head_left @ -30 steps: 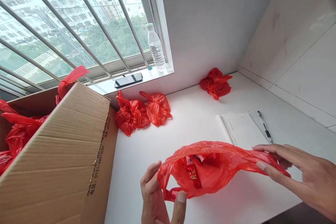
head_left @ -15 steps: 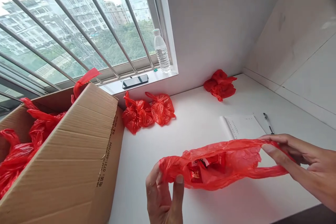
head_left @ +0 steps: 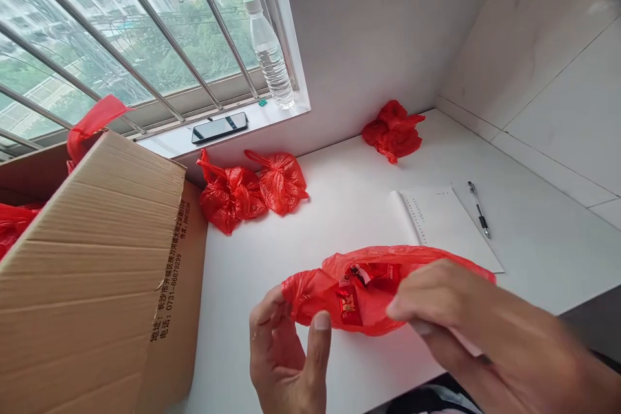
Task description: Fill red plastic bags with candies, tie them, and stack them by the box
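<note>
Head view, hands: a thin red plastic bag with small packets inside (head_left: 369,288) is held just above the white tabletop (head_left: 339,207), lower middle of the frame. Its left end is pinched by the left hand (head_left: 286,356) between thumb and fingers. The right hand (head_left: 451,317) is laid over the right end with the fingers curled on the plastic, so that end looks grasped too.

Head view, step in hand: looks like the two ends of the bag are being gathered together, judging by how close the hands are. A next move would call for both ends to be kept pinched so the packets aren't spilled.

Head view, surroundings: an open brown cardboard box (head_left: 97,259) is seen at the left with more red bags in it. Two knotted red bags (head_left: 252,184) are parked by the wall in the middle, and one crumpled red bag (head_left: 394,130) sits upper right of them. A white notepad (head_left: 441,220) and a black-and-white pen (head_left: 479,210) lie at the right. A clear plastic water bottle (head_left: 269,55) and a dark phone (head_left: 219,127) are on the window sill.

Hard to make out: the bag's right end is covered by the blurred right hand. The packet print can't be read. The box is cut off at the left edge.
</note>
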Demonstrator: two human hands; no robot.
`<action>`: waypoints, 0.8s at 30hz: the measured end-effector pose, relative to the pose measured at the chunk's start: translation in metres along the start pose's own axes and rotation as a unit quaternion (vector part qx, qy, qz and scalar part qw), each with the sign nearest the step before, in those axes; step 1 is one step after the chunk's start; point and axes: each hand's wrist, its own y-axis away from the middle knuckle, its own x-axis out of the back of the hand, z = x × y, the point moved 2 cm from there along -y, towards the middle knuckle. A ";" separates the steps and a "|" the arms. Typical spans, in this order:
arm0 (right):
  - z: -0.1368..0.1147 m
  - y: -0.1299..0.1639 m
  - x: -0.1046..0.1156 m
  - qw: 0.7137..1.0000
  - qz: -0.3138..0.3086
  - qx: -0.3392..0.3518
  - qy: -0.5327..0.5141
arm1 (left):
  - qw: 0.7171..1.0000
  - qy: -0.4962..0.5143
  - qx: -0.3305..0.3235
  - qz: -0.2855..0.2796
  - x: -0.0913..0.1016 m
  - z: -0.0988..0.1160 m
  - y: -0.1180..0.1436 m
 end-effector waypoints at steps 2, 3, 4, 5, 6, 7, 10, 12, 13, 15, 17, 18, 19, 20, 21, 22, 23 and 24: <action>0.005 -0.006 -0.041 0.987 -0.161 0.003 0.012 | 1.000 -0.009 0.012 0.001 -0.001 0.003 -0.003; 0.012 -0.008 -0.060 0.972 -0.229 -0.016 0.053 | 1.000 -0.015 0.018 0.004 -0.002 0.004 -0.003; 0.021 -0.011 -0.077 0.960 -0.270 -0.039 0.068 | 1.000 -0.020 0.021 0.002 -0.004 0.005 -0.003; 0.030 -0.013 -0.091 0.949 -0.301 -0.063 0.071 | 1.000 -0.022 0.020 -0.003 -0.006 0.006 -0.003; 0.038 -0.015 -0.101 0.944 -0.311 -0.079 0.072 | 1.000 -0.018 0.014 -0.010 -0.008 0.006 -0.003; 0.045 -0.017 -0.108 0.943 -0.313 -0.093 0.070 | 1.000 -0.012 0.005 -0.018 -0.009 0.006 -0.002; 0.058 -0.020 -0.118 0.946 -0.300 -0.105 0.067 | 1.000 -0.013 -0.023 -0.014 -0.009 0.005 -0.002; 0.060 -0.020 -0.120 0.948 -0.294 -0.102 0.059 | 0.999 -0.038 -0.023 -0.008 -0.006 0.004 -0.002; 0.061 -0.019 -0.120 0.953 -0.284 -0.097 0.050 | 0.999 -0.050 -0.008 -0.018 -0.005 0.004 -0.002; 0.060 -0.019 -0.121 0.964 -0.250 -0.082 0.027 | 0.996 -0.051 0.035 -0.060 -0.005 0.003 -0.002; 0.060 -0.018 -0.119 0.975 -0.213 -0.070 0.006 | 0.993 -0.021 0.072 -0.093 -0.005 0.003 -0.002; 0.061 -0.017 -0.117 0.976 -0.206 -0.071 0.006 | 0.992 0.000 0.081 -0.098 -0.006 0.003 -0.002; 0.062 -0.016 -0.116 0.974 -0.211 -0.079 0.015 | 0.991 0.020 0.088 -0.096 -0.006 0.002 -0.002; 0.064 -0.014 -0.114 0.970 -0.225 -0.091 0.031 | 0.991 0.036 0.092 -0.093 -0.007 0.002 -0.003; 0.066 -0.013 -0.113 0.963 -0.241 -0.106 0.049 | 0.990 0.047 0.096 -0.091 -0.007 0.002 -0.003; 0.068 -0.012 -0.112 0.956 -0.258 -0.121 0.068 | 0.989 0.054 0.097 -0.093 -0.007 0.001 -0.003; 0.070 -0.011 -0.111 0.950 -0.271 -0.133 0.082 | 0.989 0.057 0.097 -0.097 -0.008 0.001 -0.003; 0.072 -0.011 -0.111 0.946 -0.278 -0.142 0.090 | 0.988 0.058 0.097 -0.104 -0.008 0.001 -0.003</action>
